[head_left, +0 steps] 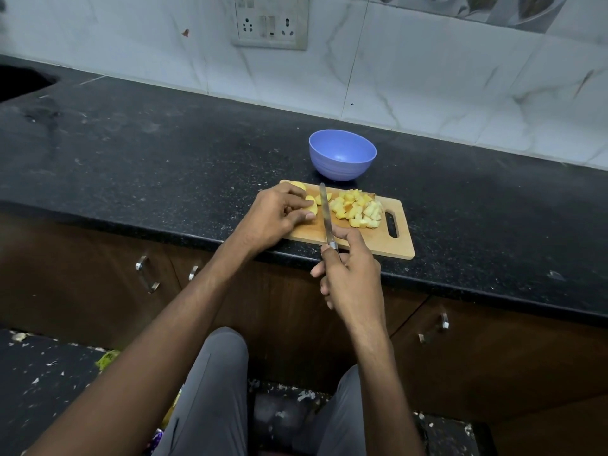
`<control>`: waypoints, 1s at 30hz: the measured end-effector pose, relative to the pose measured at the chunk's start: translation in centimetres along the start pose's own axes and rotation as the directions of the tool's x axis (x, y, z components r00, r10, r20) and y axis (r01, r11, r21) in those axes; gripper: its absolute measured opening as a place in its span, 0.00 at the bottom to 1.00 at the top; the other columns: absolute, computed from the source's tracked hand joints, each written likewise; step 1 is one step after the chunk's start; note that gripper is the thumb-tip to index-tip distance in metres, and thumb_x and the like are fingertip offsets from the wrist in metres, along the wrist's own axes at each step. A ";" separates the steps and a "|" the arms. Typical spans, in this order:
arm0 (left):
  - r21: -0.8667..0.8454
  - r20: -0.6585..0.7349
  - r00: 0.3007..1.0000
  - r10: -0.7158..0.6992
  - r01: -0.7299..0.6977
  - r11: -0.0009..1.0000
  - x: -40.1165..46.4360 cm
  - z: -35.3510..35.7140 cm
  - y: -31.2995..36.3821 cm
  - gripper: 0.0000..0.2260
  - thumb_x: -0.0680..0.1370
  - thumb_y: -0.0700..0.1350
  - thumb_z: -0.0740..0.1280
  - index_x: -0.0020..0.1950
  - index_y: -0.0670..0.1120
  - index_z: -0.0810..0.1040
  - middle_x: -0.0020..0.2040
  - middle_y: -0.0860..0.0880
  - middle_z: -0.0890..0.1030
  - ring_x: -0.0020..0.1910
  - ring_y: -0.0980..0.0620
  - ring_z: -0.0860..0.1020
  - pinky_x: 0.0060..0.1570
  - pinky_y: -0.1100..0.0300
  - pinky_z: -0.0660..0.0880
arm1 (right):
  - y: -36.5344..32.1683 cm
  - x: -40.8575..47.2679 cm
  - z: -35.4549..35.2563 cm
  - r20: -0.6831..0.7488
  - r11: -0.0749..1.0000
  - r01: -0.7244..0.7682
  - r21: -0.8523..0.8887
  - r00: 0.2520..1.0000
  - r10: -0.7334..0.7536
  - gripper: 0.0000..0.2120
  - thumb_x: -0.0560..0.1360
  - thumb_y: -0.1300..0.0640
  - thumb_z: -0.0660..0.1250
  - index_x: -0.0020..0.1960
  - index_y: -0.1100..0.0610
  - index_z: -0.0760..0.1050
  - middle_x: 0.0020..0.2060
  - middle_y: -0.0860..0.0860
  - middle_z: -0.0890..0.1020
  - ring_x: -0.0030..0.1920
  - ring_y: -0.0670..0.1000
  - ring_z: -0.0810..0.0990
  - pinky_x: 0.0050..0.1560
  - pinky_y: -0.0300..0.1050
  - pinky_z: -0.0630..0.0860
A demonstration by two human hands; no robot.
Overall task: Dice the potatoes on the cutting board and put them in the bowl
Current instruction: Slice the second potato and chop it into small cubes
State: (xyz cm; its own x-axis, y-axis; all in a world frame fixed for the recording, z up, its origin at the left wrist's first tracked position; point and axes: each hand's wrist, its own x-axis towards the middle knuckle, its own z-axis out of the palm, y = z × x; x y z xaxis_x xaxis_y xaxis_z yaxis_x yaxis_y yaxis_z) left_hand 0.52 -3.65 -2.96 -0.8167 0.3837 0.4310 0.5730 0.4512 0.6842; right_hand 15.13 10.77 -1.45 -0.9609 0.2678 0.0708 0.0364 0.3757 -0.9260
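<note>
A wooden cutting board (378, 245) lies at the counter's front edge. On its right half sits a pile of diced yellow potato (357, 209). My left hand (276, 218) presses down on a potato piece (312, 207) on the board's left half; another potato piece (297, 184) peeks out behind the fingers. My right hand (350, 278) grips the handle of a knife (325, 209), whose blade points away from me between the held piece and the dice. A blue bowl (342, 158) stands just behind the board with nothing in it.
The black granite counter (164, 153) runs left to a sink cut-out (23, 82). A tiled wall with a socket plate (271, 28) stands behind. Brown cabinets with metal handles (146, 274) are below the counter. My grey-trousered legs (214, 390) are near the cabinets.
</note>
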 end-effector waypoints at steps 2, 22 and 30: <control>0.004 0.009 1.000 -0.002 0.002 1.000 0.1 -0.2 -0.1 0.13 0.77 0.45 0.75 0.60 0.45 0.85 0.63 0.51 0.80 0.59 0.55 0.78 0.60 0.58 0.76 | 0.0 -0.1 0.2 0.005 1.000 0.011 -0.004 1.000 -0.011 0.15 0.85 0.54 0.62 0.71 0.45 0.70 0.36 0.48 0.85 0.27 0.45 0.78 0.28 0.41 0.73; 0.032 -0.003 0.997 0.079 -0.079 0.996 -0.2 0.2 -0.5 0.12 0.77 0.38 0.74 0.60 0.44 0.85 0.66 0.44 0.80 0.64 0.52 0.79 0.66 0.59 0.75 | -1.2 0.2 1.2 0.006 0.975 -0.015 -0.222 1.000 0.017 0.14 0.85 0.52 0.59 0.70 0.42 0.67 0.45 0.52 0.84 0.38 0.48 0.82 0.40 0.52 0.82; 0.003 -0.015 0.999 0.033 -0.033 0.999 -0.2 0.3 -0.2 0.13 0.76 0.37 0.75 0.60 0.43 0.84 0.64 0.43 0.82 0.66 0.53 0.78 0.69 0.67 0.70 | -2.5 0.4 1.0 0.046 0.941 0.006 -0.337 0.999 0.010 0.16 0.86 0.52 0.57 0.73 0.44 0.65 0.48 0.52 0.83 0.44 0.46 0.80 0.39 0.45 0.77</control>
State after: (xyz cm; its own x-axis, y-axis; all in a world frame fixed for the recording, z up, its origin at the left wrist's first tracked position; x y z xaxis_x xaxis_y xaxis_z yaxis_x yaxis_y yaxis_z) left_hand 0.61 -3.65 -3.38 -0.7985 0.3858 0.4621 0.5995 0.4405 0.6682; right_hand 14.40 9.04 0.50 -0.9720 0.2306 0.0443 0.1212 0.6544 -0.7464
